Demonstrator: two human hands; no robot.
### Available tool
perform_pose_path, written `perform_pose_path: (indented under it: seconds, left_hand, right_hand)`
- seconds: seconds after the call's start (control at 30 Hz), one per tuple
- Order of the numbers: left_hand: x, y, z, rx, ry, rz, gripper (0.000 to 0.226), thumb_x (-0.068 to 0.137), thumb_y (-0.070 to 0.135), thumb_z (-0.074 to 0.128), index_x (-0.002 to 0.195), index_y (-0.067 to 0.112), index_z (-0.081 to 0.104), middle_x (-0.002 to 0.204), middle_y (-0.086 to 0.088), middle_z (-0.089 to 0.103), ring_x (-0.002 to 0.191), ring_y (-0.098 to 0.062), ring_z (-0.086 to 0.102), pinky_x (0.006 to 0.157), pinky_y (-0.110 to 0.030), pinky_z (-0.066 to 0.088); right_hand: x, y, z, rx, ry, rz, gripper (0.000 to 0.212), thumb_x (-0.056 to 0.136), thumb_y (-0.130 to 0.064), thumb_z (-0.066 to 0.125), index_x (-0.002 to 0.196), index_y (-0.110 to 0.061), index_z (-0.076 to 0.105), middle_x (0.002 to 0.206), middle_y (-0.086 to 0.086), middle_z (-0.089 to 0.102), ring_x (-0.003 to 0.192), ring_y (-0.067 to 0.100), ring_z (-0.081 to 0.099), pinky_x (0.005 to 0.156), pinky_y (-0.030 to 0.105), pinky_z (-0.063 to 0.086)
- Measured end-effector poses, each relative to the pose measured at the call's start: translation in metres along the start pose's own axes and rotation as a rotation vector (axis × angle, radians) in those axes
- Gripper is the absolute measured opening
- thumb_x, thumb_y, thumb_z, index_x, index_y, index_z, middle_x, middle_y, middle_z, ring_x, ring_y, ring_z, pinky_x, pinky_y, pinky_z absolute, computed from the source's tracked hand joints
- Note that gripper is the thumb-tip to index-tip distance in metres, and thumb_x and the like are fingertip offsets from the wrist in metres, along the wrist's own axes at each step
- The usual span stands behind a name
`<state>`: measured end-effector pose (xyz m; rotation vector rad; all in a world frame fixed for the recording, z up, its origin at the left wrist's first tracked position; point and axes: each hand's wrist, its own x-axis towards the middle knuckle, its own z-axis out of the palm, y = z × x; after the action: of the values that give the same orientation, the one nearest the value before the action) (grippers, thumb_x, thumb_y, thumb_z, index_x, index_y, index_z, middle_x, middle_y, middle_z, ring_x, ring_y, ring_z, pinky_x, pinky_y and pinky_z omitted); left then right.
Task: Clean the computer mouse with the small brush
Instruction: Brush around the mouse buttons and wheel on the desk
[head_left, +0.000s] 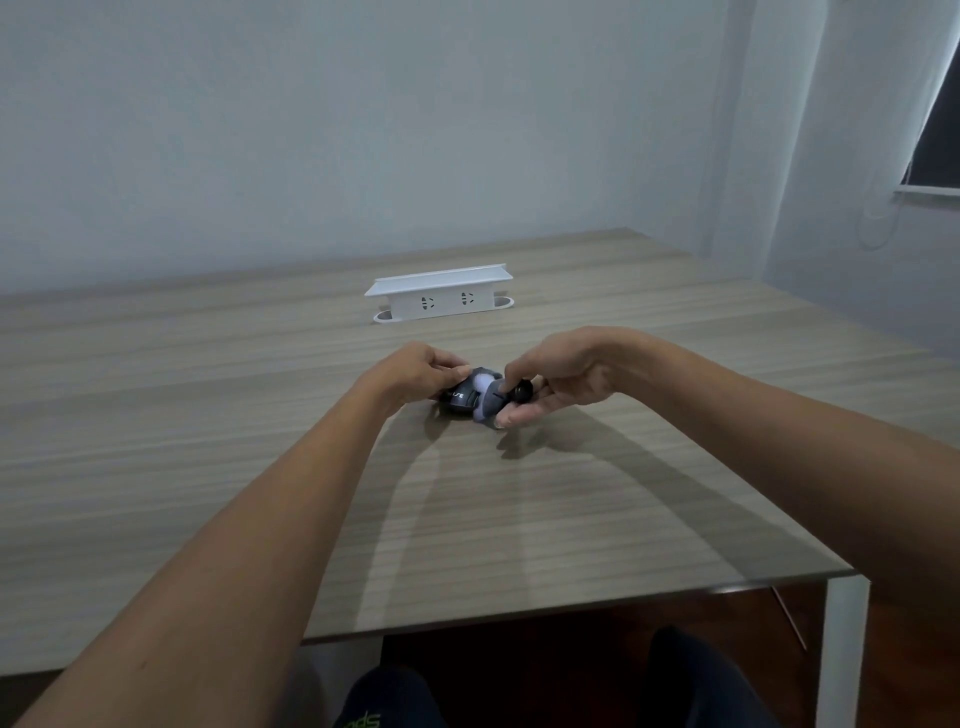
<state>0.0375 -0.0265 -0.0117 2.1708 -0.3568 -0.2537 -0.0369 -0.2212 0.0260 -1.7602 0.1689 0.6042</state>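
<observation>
The left hand (423, 371) is closed around the far end of a small dark plastic computer mouse (460, 399) with pale lettering on its side, pinning it against the pale wood-grain table (260, 415). The right hand (558, 382) pinches a small brush with a round black handle (521, 391) between thumb and forefinger, the other fingers spread loosely beneath it. The brush's soft greyish-white head is pressed onto the mouse, right where the two hands meet, so tool and mouse are touching.

From where I stand, the cleaning looks to be under way, not finished: the brush is on the body and the mouse is steadied for the stroke. How much of the shell is already done I cannot say; no dust or debris shows up on the table at this range, and the mouse's far side and underside are hidden by the fingers. I'd guess those, the button seams and the wheel are left to go over.

Further back, well apart from the hands, a white metal socket box (441, 293) stands on the table.
</observation>
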Motion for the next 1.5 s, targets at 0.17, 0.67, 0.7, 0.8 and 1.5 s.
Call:
perform_pose_path:
  seconds: [0.17,0.67,0.7,0.8,1.5]
  left_hand:
    - [-0.002,0.000,0.001,0.023,0.030,0.009,0.031,0.096,0.016,0.065,0.125,0.005,0.069,0.117,-0.017,0.072,0.108,-0.027,0.068,0.106,-0.037,0.050]
    - [-0.001,-0.001,0.002,0.041,0.046,0.000,0.031,0.095,0.020,0.067,0.123,0.007,0.071,0.115,-0.014,0.074,0.115,-0.028,0.067,0.109,-0.040,0.048]
    - [0.001,-0.002,0.002,0.038,0.047,-0.002,0.032,0.095,0.020,0.067,0.123,0.007,0.071,0.116,-0.014,0.074,0.115,-0.028,0.068,0.109,-0.041,0.048]
    - [0.002,-0.003,0.001,0.030,0.044,-0.002,0.032,0.094,0.021,0.069,0.122,0.008,0.072,0.115,-0.015,0.075,0.114,-0.028,0.068,0.109,-0.041,0.049]
    - [0.002,-0.005,-0.001,0.015,0.041,0.005,0.029,0.095,0.018,0.067,0.122,0.008,0.072,0.117,-0.016,0.074,0.113,-0.028,0.068,0.109,-0.040,0.049]
  right_hand:
    - [0.008,-0.001,-0.003,-0.054,0.195,-0.108,0.018,0.095,0.000,0.053,0.104,0.015,0.060,0.083,0.021,0.076,0.074,0.027,0.076,0.078,0.031,0.062]
    - [0.008,0.004,-0.011,-0.678,0.324,-0.394,0.009,0.093,-0.008,0.062,0.085,-0.010,0.065,0.085,0.018,0.078,0.076,0.024,0.077,0.074,0.032,0.059]
    - [0.010,0.005,-0.012,-0.756,0.359,-0.420,0.010,0.092,-0.009,0.063,0.084,-0.014,0.063,0.082,0.015,0.079,0.071,0.018,0.077,0.077,0.035,0.059]
    - [0.013,0.009,-0.013,-0.910,0.405,-0.490,0.012,0.090,-0.010,0.062,0.083,-0.019,0.060,0.076,0.006,0.079,0.056,0.001,0.069,0.080,0.033,0.058]
    - [0.012,0.008,-0.015,-1.068,0.426,-0.643,0.006,0.091,-0.008,0.065,0.095,-0.009,0.069,0.083,0.006,0.073,0.065,0.020,0.069,0.067,0.028,0.053]
